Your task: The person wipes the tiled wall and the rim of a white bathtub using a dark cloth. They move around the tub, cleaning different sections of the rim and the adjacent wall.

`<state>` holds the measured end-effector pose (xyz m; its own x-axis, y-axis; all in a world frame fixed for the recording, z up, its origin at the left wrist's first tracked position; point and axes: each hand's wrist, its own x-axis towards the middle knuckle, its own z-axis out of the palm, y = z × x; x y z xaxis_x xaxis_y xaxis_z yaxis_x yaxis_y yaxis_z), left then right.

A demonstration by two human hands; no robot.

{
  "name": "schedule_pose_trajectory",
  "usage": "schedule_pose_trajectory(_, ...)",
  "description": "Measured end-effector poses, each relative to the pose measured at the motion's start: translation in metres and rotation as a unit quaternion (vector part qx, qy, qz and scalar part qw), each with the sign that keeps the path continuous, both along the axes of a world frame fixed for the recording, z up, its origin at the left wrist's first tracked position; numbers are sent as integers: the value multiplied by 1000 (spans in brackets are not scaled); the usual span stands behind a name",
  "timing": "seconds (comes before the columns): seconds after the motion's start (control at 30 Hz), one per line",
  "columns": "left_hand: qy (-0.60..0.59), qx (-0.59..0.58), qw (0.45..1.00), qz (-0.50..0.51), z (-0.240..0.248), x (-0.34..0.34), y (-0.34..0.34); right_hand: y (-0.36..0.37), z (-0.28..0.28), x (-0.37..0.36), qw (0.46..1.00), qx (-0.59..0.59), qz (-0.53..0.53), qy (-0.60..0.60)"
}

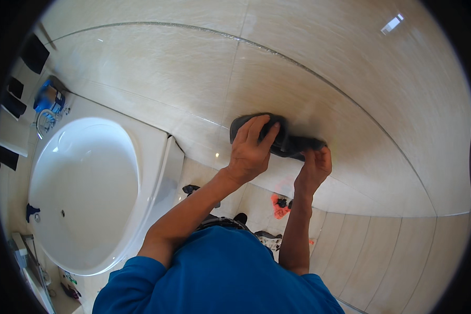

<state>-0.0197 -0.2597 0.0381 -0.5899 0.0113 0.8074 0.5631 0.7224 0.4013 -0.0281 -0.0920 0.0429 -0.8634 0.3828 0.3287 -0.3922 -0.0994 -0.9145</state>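
Note:
A dark grey cloth (pixel 292 145) is stretched sideways between my two hands, in front of the beige tiled wall (pixel 193 78). My left hand (pixel 250 149) grips its bunched, thicker left part, with the fingers curled over the top. At the cloth's right end, my right hand (pixel 315 166) pinches the edge between thumb and fingers. Whether the cloth touches the wall I cannot tell. Both forearms reach up from the blue sleeves.
On the left is a white oval bathtub (pixel 141 172), with a blue container (pixel 49 95) and a chrome faucet (pixel 46 121) at its far corner. An orange-red item (pixel 280 206) lies on the tiled floor (pixel 256 199) below my hands.

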Motion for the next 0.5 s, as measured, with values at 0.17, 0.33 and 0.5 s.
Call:
schedule_pose_trajectory(0.17, 4, -1, 1000, 12, -5, -3, 1, 4, -17, -3, 1000, 13, 7, 18)
schedule_pose_trajectory(0.33, 29, 15, 999, 39, -10, -7, 5, 1, -21, -2, 999, -5, 31, 19)
schedule_pose_trajectory(0.5, 62, 42, 996, 45, -14, -16, 5, 2, -29, -2, 999, 0, 40, -15)
